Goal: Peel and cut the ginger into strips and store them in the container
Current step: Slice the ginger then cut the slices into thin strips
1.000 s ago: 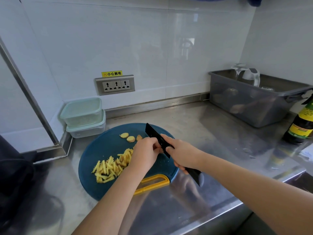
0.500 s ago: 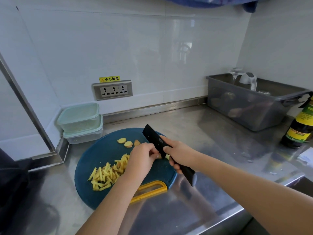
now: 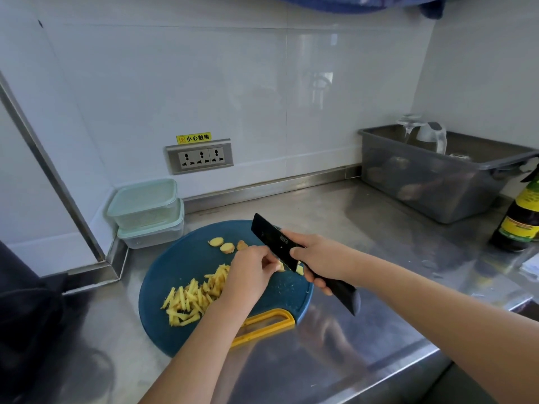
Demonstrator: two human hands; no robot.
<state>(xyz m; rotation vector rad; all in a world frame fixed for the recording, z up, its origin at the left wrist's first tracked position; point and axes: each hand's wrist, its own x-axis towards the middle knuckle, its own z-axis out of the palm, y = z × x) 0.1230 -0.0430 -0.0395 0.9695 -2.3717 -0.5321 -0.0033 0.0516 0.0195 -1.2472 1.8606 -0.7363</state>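
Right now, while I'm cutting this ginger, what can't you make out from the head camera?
Head view only:
1. Ginger piece being cut: mostly hidden by the left hand and the knife.
2. Stacked containers: cloudy walls hide any contents.
3. Grey bin: tinted wall blurs what is inside.
4. Bottle: cut off by the right edge, label too small to read.
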